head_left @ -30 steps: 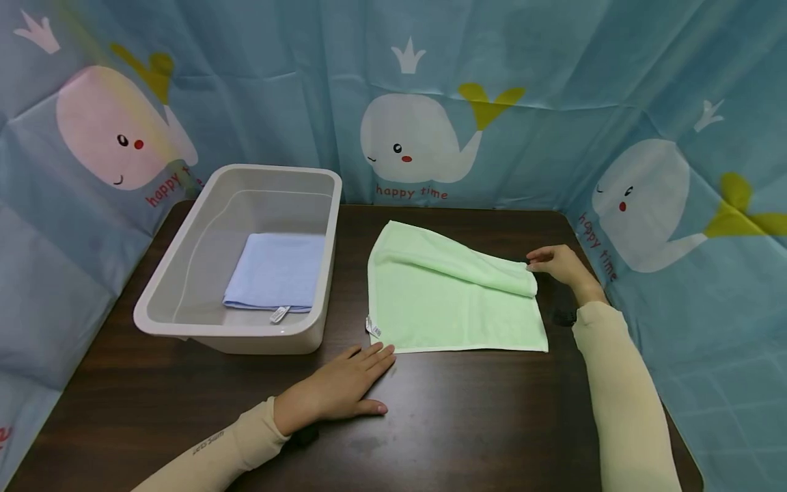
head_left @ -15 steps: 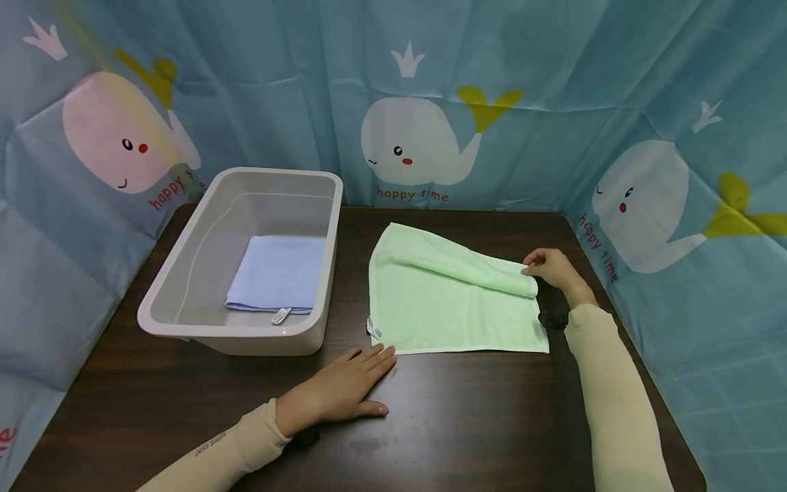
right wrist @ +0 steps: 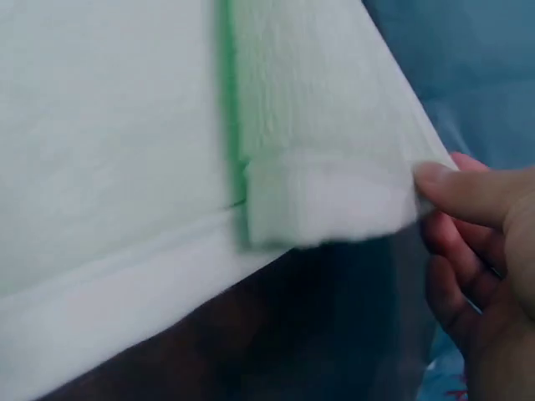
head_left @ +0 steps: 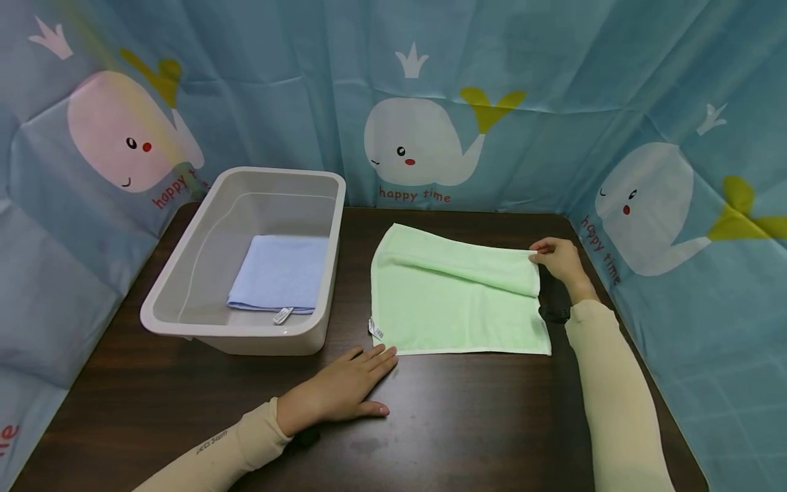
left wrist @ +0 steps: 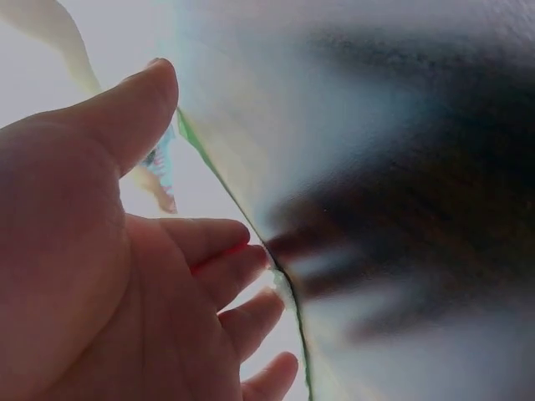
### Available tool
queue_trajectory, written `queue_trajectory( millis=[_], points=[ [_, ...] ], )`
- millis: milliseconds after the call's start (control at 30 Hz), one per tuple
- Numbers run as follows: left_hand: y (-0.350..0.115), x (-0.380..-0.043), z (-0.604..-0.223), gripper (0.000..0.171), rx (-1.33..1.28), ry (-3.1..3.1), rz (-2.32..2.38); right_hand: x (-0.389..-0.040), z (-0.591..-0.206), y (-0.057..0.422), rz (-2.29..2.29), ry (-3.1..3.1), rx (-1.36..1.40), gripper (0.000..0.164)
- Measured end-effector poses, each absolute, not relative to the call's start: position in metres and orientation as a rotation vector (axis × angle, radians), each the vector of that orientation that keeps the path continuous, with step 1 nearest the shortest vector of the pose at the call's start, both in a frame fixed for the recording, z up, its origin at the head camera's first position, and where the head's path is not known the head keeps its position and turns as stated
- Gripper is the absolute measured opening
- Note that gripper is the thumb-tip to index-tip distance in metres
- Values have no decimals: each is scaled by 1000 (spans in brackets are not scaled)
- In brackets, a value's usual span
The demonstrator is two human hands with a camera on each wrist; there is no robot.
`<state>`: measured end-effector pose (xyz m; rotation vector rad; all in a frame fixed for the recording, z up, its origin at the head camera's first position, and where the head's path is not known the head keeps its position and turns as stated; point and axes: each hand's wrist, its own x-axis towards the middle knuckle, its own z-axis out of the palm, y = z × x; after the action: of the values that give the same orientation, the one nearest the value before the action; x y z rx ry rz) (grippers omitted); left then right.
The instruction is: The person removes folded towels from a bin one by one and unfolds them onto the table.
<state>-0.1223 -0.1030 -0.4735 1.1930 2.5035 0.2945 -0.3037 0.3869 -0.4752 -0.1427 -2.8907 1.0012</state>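
Observation:
A light green towel (head_left: 451, 307) lies on the dark table, its far part folded over toward the near side. My right hand (head_left: 558, 263) pinches the far right corner of that folded part between thumb and fingers; the right wrist view shows the thumb (right wrist: 468, 190) on top of the cloth. My left hand (head_left: 344, 384) lies flat with fingers straight, fingertips at the towel's near left corner. A small white label (head_left: 376, 329) sticks out at the towel's left edge. In the left wrist view the palm and straight fingers (left wrist: 242, 326) show against a bright, washed-out background.
Left of the towel stands a pale grey plastic tub (head_left: 205, 333) with a folded blue towel (head_left: 279, 273) inside. Blue curtains (head_left: 295, 123) printed with whales hang behind and at both sides of the table (head_left: 455, 437).
My right hand has moved slightly away from me, pulling the folded part's right corner farther back and straightening its far edge. The left hand has stayed in place.

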Motion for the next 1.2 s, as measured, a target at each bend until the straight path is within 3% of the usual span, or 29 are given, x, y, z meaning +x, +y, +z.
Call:
queue_trajectory(
  millis=[400, 700, 1000, 1200],
  points=[
    [-102, -122, -470, 79, 1180, 2517, 268, -341, -446, 360, 950, -2690, -283, 22],
    [-103, -118, -463, 77, 1206, 2517, 266, -353, -457, 350, 1005, -2701, -375, 25],
    [-105, -121, -465, 76, 1214, 2519, 345, -352, -471, 356, 1185, -2934, -377, 48],
    [-105, -123, -468, 77, 1218, 2514, 348, -355, -472, 352, 1121, -3039, -325, 53]
  ],
)
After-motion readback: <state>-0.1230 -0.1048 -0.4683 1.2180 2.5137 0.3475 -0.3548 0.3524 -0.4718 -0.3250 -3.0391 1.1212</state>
